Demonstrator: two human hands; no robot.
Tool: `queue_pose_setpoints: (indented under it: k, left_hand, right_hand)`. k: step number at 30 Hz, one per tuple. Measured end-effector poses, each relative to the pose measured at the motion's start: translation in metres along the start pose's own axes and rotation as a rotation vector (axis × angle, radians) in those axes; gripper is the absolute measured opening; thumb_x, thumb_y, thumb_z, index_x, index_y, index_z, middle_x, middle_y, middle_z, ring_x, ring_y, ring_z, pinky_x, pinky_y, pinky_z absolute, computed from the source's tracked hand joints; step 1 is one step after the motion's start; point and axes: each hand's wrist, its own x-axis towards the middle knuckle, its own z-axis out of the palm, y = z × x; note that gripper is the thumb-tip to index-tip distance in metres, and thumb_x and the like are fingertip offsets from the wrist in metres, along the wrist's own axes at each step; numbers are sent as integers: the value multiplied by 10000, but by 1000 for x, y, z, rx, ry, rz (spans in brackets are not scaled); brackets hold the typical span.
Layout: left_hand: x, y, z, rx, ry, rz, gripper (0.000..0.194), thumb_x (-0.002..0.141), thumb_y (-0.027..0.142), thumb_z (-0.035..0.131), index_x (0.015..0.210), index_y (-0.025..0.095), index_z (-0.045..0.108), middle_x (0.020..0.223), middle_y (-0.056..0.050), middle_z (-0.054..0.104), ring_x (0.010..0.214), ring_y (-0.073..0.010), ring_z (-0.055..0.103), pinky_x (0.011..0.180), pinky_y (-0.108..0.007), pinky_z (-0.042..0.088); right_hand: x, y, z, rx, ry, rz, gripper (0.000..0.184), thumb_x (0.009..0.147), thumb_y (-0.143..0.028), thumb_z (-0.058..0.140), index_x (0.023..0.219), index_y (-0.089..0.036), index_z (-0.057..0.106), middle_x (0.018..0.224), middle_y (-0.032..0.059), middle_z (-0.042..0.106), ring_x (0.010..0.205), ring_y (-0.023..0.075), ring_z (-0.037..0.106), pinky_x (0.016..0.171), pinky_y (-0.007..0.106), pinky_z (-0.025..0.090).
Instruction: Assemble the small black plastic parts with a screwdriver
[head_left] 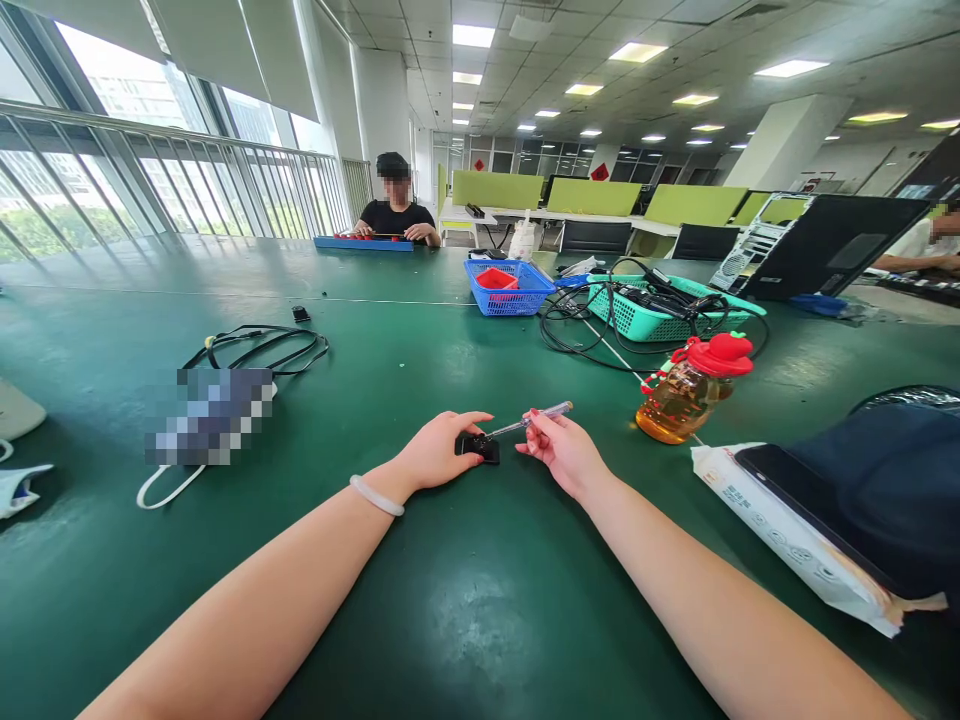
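Note:
On the green tabletop, my left hand grips a small black part between thumb and fingers, steadying it against the surface. A pale bracelet circles that wrist. My right hand pinches a slim screwdriver with a clear handle, held at a low slant. Its metal shaft points left, and the tip meets or nearly meets the top of the black part; actual contact is too small to tell. Fine detail on the part cannot be made out.
A bottle with a red lid stands right, beside a tissue pack bearing a phone. Farther back are a blue basket and a teal basket with cables. Left lies a looped black cable. A person sits opposite.

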Motion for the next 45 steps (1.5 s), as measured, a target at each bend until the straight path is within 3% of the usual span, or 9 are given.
queue_pose_setpoints:
  k: [3, 7, 13, 19, 26, 40, 45]
  left_hand:
    - [-1, 2, 1, 10, -19, 8, 585, 774, 247, 678, 1336, 261, 517, 1123, -17, 721, 1095, -243, 593, 968, -386, 459]
    - [0, 3, 1, 13, -29, -4, 553, 779, 258, 675, 1314, 245, 537, 1123, -31, 720, 1089, -248, 597, 964, -380, 464]
    - [0, 4, 1, 46, -28, 5, 348, 785, 285, 664, 1131, 246, 645, 1071, -44, 706, 1028, -240, 611, 916, -368, 488]
    - [0, 5, 1, 55, -18, 18, 354, 785, 298, 661, 1137, 268, 642, 1054, -29, 710, 1021, -244, 611, 899, -365, 493]
    - [1, 5, 1, 63, -19, 26, 325, 786, 288, 644, 1109, 253, 654, 1030, -32, 721, 992, -238, 614, 882, -355, 489]
    - [-1, 5, 2, 75, -11, 25, 336, 788, 287, 623, 1122, 262, 647, 1034, -26, 713, 992, -234, 607, 890, -366, 496]
    - [0, 6, 1, 102, 10, 5, 333, 799, 262, 610, 1130, 255, 648, 1078, -34, 712, 1044, -240, 601, 948, -384, 486]
  right_hand:
    - [2, 3, -1, -34, -15, -41, 307, 665, -392, 828, 772, -161, 657, 582, -56, 547, 487, 66, 498, 690, 302, 594]
    - [4, 4, -2, -22, 24, -82, 273, 640, -321, 844, 779, -169, 665, 766, 2, 657, 644, 112, 629, 766, 312, 592]
    - [5, 4, -4, 55, 57, -64, 326, 642, -211, 825, 896, -215, 620, 796, -9, 686, 696, 149, 693, 803, 362, 597]
    - [1, 1, 1, -23, 79, -176, 406, 605, -299, 846, 913, -230, 591, 769, -29, 678, 716, 164, 699, 831, 395, 585]
    - [-8, -5, 7, -185, 12, -332, 442, 600, -460, 837, 868, -215, 584, 746, -24, 671, 680, 161, 683, 810, 376, 552]
    - [-4, -6, 4, -82, 40, -240, 337, 589, -337, 777, 824, -202, 576, 677, -28, 644, 589, 131, 607, 667, 320, 511]
    - [-4, -7, 2, -194, 63, -292, 300, 612, -331, 738, 834, -209, 576, 666, -38, 619, 565, 135, 577, 635, 323, 496]
